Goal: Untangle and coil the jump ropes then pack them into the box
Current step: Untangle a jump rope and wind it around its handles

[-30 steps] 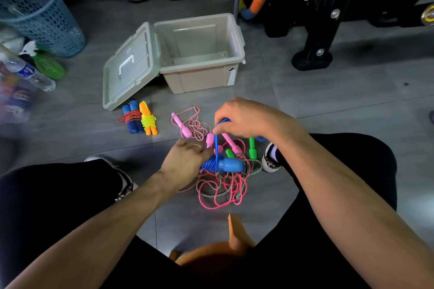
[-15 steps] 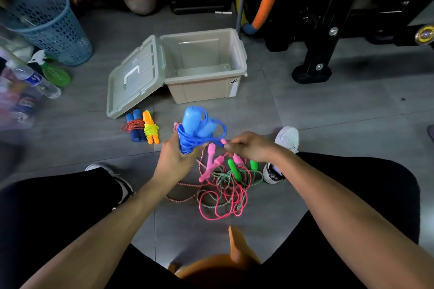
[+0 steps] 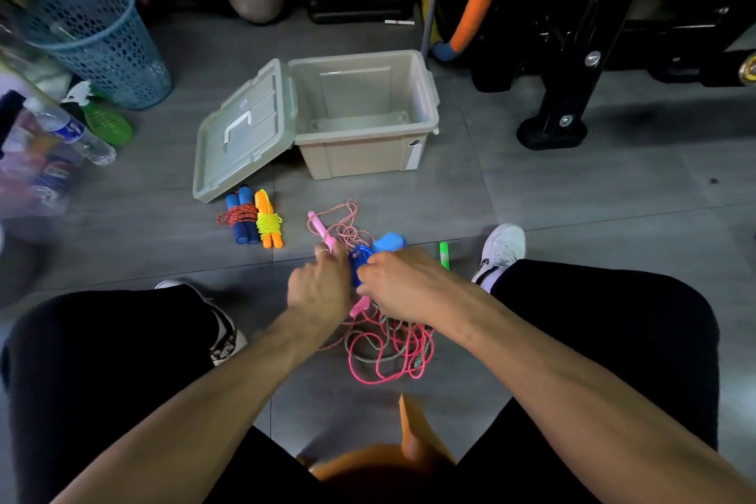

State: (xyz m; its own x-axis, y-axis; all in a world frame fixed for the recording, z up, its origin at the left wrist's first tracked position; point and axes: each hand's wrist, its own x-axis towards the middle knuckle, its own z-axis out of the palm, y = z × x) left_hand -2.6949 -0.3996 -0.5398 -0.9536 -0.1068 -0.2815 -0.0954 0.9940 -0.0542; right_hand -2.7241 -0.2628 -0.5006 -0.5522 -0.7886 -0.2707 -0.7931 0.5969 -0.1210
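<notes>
Head view, looking down at a grey tiled floor [image 3: 572, 192] between the knees of a seated person in black trousers. A blue jump rope with chunky light-blue plastic handles [image 3: 388, 243] is held low over the floor, its cord wound into a tight bundle. The left hand [image 3: 317, 291] is curled around the bundle, and the right hand [image 3: 403, 284] is curled against its other side; whether the right fingertips pinch the cord end cannot be told, as they are hidden.

Directly beneath lies a loose tangle of pink, green-grey and red-and-white twisted cords [image 3: 388, 352], with a pink handle [image 3: 319, 227] and a bright green handle [image 3: 444, 255] sticking out. Two finished bundles, a blue-handled rope wrapped in red cord [image 3: 241, 217] and an orange-handled rope wrapped in yellow cord [image 3: 268, 223], are laid side by side further left, near the lid. The beige open plastic box with its hinged lid folded back [image 3: 364, 153] stands beyond and appears empty.

Risks, as judged: the last wrap could slip loose if released untucked, and a stray loop from the pile below could be snagged and lifted with the blue bundle.
</notes>
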